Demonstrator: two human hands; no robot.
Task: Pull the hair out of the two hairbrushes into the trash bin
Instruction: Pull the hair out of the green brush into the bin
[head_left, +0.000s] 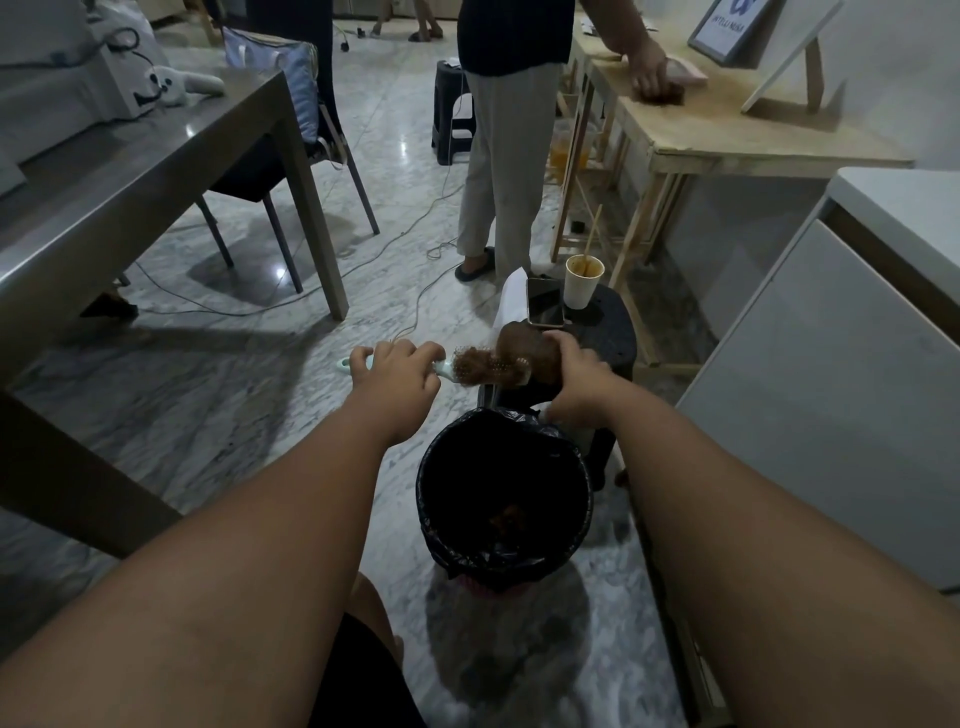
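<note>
Hairbrush bristles are packed with brown hair, and the fingers of the right hand curl over a hair clump at the far end of the brush head, pinching it against the thumb side. The clump is partly lifted but still joined to the bristles. The left hand wraps all its fingers round the pale green handle, whose tip pokes out past the little-finger side. The brush lies roughly level and crosswise between the two hands, in the air above the far rim of the trash bin.

The bin stands on the marble floor between the forearms, lined with a black bag, with a small tuft of brown hair at its bottom. Just beyond it stands a black stool carrying a phone and a paper cup with a stick in it. Farther off, another person stands at a wooden table; a grey table fills the left.
</note>
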